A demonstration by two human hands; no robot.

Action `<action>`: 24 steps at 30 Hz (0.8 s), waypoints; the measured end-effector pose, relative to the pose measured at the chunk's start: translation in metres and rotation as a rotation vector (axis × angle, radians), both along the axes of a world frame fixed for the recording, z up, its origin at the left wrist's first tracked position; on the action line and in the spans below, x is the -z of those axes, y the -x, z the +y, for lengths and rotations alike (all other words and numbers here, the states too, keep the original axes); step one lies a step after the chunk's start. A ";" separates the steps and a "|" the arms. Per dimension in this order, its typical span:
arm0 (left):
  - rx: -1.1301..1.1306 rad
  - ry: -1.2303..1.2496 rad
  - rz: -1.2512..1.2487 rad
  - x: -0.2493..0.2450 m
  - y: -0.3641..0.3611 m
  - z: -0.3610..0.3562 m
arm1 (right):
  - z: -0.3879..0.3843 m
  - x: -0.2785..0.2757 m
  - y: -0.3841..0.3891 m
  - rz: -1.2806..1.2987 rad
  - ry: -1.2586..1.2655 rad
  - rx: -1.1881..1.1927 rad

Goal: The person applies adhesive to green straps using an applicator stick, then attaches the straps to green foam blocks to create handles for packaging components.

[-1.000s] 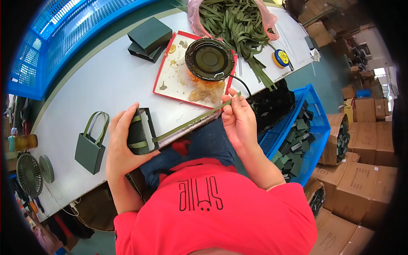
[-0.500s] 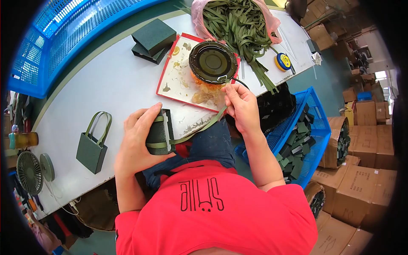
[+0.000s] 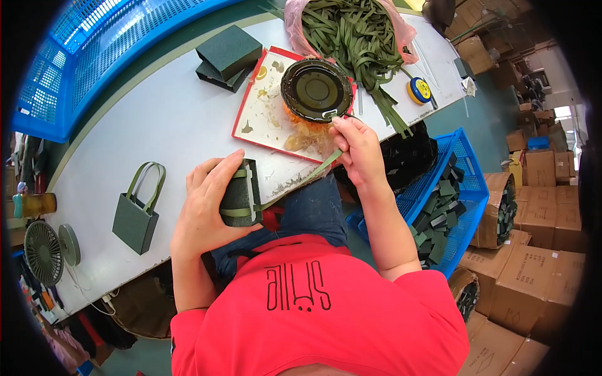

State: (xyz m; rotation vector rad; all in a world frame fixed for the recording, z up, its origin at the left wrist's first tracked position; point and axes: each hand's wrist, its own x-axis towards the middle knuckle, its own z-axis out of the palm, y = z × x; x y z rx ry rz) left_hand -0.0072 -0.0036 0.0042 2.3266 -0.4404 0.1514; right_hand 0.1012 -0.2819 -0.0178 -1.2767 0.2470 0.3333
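My left hand [image 3: 210, 197] is wrapped round a small dark green box [image 3: 238, 199], its pale inner edge facing right. A green ribbon [image 3: 326, 164] runs from the box across to my right hand [image 3: 357, 147], whose fingers pinch its end. That pinched end is at the near rim of a round black glue pot [image 3: 318, 91] with dark, shiny contents. Amber drips of glue coat the pot's side and the red-edged board [image 3: 251, 119] beneath it. On the table to the left stands a dark green bag-shaped box [image 3: 135, 222] with a ribbon handle.
A pink plastic bag [image 3: 404, 37] of green ribbons [image 3: 351, 37] lies behind the pot, beside a blue-and-yellow tin [image 3: 419, 91]. Two green boxes [image 3: 229, 53] are stacked at the back. Blue crates [image 3: 470, 182] flank the table; a small fan [image 3: 44, 254] stands left.
My right hand has moved slightly, bringing the ribbon's end to the pot's rim. My left hand and the box have shifted a little to the right.
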 end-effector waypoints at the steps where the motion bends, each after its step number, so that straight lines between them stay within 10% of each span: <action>1: -0.002 0.001 0.005 0.000 0.000 0.000 | 0.000 0.000 -0.001 0.006 -0.005 -0.004; 11: -0.010 0.049 0.009 -0.001 0.002 0.003 | 0.005 -0.013 0.020 -0.067 -0.024 0.024; 24: 0.171 0.204 0.080 -0.011 0.000 0.003 | 0.043 -0.031 0.052 0.029 0.065 -0.616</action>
